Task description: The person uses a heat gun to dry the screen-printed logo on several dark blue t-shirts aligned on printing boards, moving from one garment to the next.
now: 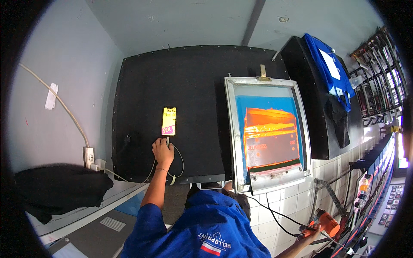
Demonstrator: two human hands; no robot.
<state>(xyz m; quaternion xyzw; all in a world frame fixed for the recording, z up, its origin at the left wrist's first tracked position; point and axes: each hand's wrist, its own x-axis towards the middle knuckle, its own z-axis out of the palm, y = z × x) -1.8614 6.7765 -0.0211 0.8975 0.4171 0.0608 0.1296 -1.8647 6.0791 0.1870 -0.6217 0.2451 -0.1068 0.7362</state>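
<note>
A phone (169, 122) with a bright yellow screen lies on the black tabletop (142, 90). At its lower end my left hand (163, 152) is closed on the plug end of a white charging cable (183, 161), which loops beside the wrist. Low on the right, my right hand (315, 232) grips an orange heat gun (329, 223), held out away from my body. Its fingers are partly hidden. To the right of the phone stands a metal-framed printing screen (230, 116), its blue mesh smeared with orange ink (269, 117). A metal squeegee (275, 177) rests across the frame's near end.
At the left wall, a power socket (88, 157) with cords sits above black cloth (64, 189). A black cabinet (318, 107) topped with a blue garment (329, 60) stands right of the screen. Black cords (275, 213) cross over white floor tiles (269, 230). Racks (383, 81) line the far right.
</note>
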